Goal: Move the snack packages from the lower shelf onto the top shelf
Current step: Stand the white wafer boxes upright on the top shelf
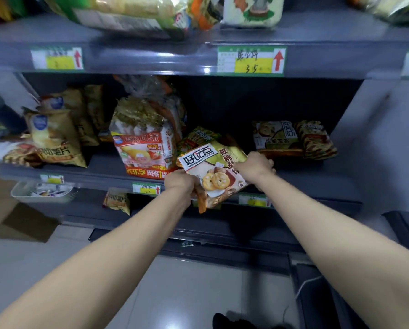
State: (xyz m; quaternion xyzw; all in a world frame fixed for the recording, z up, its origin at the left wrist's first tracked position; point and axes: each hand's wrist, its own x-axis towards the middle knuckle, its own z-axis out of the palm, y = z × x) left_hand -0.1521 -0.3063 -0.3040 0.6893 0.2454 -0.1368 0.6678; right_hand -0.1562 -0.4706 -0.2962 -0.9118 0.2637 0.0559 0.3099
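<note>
1. Your left hand [180, 184] curls its fingers round the bottom corner of a glossy green-and-white biscuit packet [210, 167].
2. Your right hand [254, 166] pinches its right edge.
3. It tilts over the front edge of the grey metal lower shelf [317, 181].

Grey metal shelving [127, 55], glare on its edge, pale tiled floor [187, 293], cardboard box [20, 222] left

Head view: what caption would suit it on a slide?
Left hand and right hand grip a cookie package at the lower shelf front edge.
</note>
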